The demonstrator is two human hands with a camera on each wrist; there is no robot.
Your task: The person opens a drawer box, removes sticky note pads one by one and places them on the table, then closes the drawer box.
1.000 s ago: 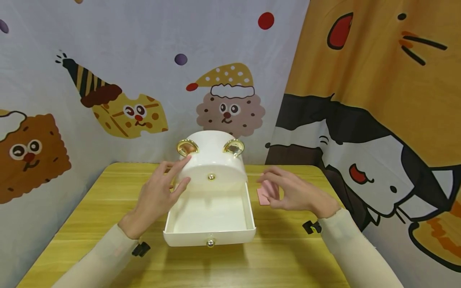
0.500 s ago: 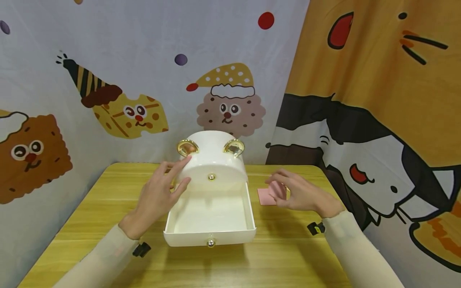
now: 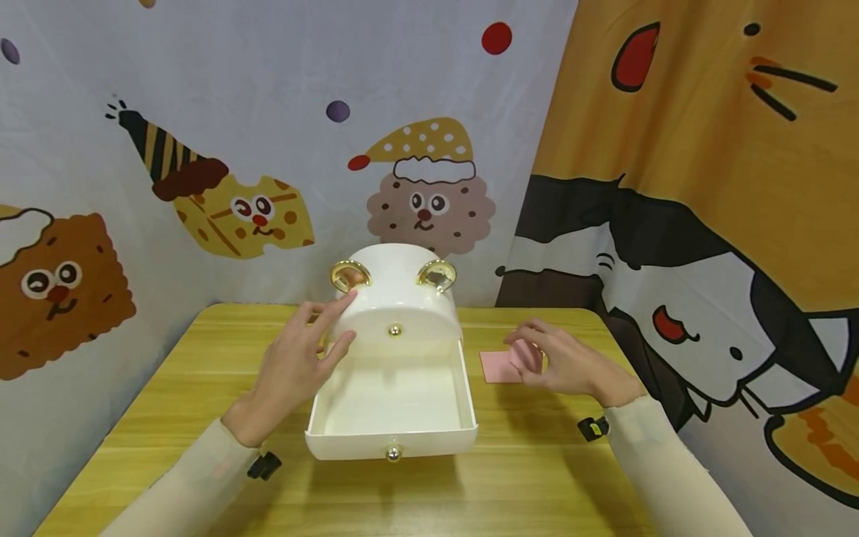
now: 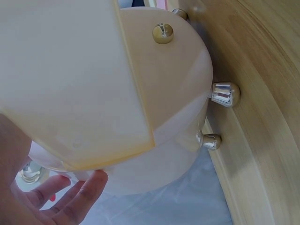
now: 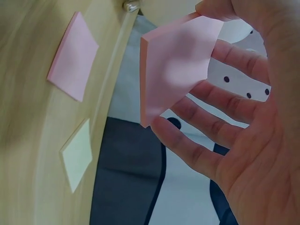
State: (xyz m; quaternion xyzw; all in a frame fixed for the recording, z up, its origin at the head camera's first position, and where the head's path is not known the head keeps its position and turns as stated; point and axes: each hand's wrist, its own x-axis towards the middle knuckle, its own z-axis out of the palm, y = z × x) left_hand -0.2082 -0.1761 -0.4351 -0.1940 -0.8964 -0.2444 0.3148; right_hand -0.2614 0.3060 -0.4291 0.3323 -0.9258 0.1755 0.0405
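moved rightward, the right hand (image 3: pixel 569 364), fingers (image 5: pixel 190 146) loosely bent, pinches a pink pad (image 5: pixel 180 65), with the white drawer (image 3: pixel 396 403) to its left and a second pink pad (image 3: pixel 496 367) between.

In the head view, your right hand (image 3: pixel 570 362) partly hides the pink pad (image 3: pixel 526 356) it holds; your left wrist view crops the drawer (image 4: pixel 61 70) (top and left)
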